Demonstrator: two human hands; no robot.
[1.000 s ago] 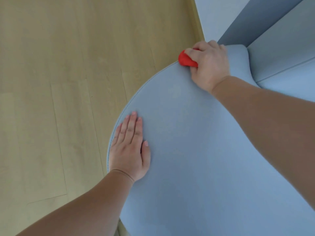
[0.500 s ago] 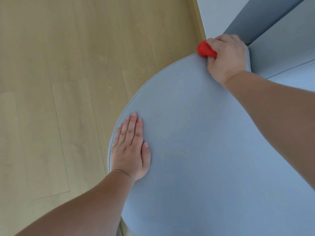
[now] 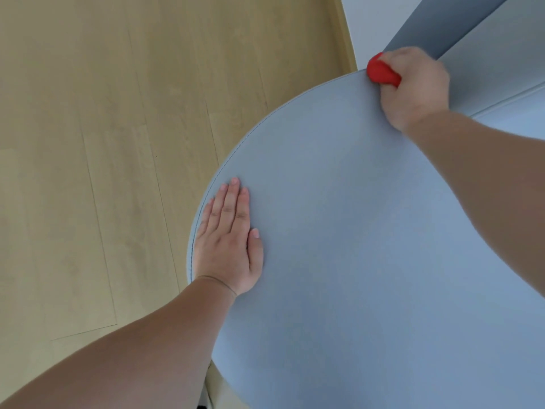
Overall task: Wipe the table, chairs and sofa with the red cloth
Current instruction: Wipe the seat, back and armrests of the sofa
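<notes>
Right hand: My right hand (image 3: 415,87) is clenched round the cloth (image 3: 382,72), knuckles up and fingers curled over it. The hand shows slightly blurred.

Cloth: Red and bunched into a tight wad, it bulges out of the left side of my fist. It presses on the far rim of the seat (image 3: 354,231), right at the edge, just beside the spot where the backrest (image 3: 495,63) rises.

Left hand: My left hand (image 3: 227,240) lies flat and released, palm down on the seat. The fingers are straight and close together, the thumb is tucked alongside, and it holds nothing. It rests near the seat's left curve, with the little finger close to the seam (image 3: 236,149).

Seat: A rounded, blue-grey upholstered surface, edged by a thin stitched seam that follows the curve.

Arms: Both forearms are bare. The left comes in from the lower left, and the right crosses the seat from the right edge.

Surroundings: A pale wood plank floor (image 3: 103,143) fills the left half of the view. A light wall (image 3: 368,19) stands at the top behind the seat, with a wooden skirting strip (image 3: 346,33) at its foot.
</notes>
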